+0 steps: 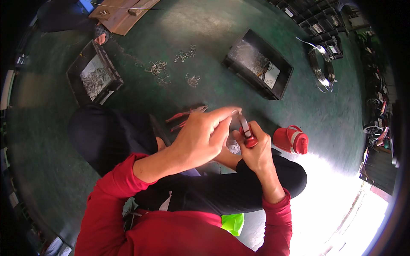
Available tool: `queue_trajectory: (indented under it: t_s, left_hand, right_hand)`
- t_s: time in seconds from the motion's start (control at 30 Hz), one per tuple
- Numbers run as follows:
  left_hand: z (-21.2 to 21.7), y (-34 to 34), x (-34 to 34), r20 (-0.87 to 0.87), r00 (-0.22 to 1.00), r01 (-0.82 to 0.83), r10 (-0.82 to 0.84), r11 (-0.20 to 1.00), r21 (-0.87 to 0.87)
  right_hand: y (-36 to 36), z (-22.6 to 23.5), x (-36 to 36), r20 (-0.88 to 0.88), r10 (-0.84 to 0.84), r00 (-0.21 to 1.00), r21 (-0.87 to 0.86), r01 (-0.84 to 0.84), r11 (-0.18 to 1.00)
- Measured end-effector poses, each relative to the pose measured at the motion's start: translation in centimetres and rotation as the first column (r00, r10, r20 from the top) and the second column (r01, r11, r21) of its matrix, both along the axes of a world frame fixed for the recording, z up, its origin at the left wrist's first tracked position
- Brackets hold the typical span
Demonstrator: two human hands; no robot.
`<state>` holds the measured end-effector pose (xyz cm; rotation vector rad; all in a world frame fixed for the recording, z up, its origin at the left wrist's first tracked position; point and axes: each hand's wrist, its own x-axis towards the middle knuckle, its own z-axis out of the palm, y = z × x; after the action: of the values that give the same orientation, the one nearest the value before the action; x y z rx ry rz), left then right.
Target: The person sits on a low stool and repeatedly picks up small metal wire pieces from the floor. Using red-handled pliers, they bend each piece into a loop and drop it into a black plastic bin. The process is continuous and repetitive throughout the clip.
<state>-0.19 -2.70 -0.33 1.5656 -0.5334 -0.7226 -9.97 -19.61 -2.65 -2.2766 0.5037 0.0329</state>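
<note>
My right hand (257, 149) is closed around the red-handled pliers (247, 132), whose metal jaws point up and away from me. Close to the jaw tips, the thumb and fingers of my left hand (200, 134) are pinched together. Whatever sits in that pinch is too small to make out. A second pair of red-handled pliers (181, 117) lies on the floor just beyond my left hand. Farther out, small bent wire pieces lie in loose piles: a larger pile (158, 69), a spread-out one (185, 54) and a little one (193, 80).
To the left stands a black crate (116, 76) with wire pieces inside; another black crate (239, 67) is at the far right. A wire coil (321, 68) lies beyond it. The red jug (291, 140) stands near my right knee. Wooden boards (121, 17) and a person's foot (101, 39) are far left.
</note>
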Motion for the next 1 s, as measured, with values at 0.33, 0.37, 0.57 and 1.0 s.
queue_trajectory:
  t_s: [0.33,0.37,0.57,1.0]
  left_hand:
    - [-1.3,0.5,3.1,-0.006,0.976,0.217,-0.217,0.974,0.066]
    - [-1.3,0.6,3.1,-0.052,0.974,0.223,-0.221,0.974,0.043]
    - [-0.9,0.6,3.5,-0.303,0.919,0.264,-0.251,0.964,0.002]
    - [-1.9,-0.2,0.3,0.042,0.998,0.042,-0.044,0.998,0.042]
  right_hand:
    - [-1.3,1.7,0.3,-0.218,0.202,0.955,0.392,-0.104,0.914]
    - [-1.6,2.3,0.2,-0.314,0.208,0.926,0.463,-0.042,0.885]
    - [-0.7,2.0,0.4,-0.238,0.174,0.956,0.386,-0.071,0.92]
    - [0.2,0.1,0.2,-0.1,0.074,0.992,0.241,-0.048,0.969]
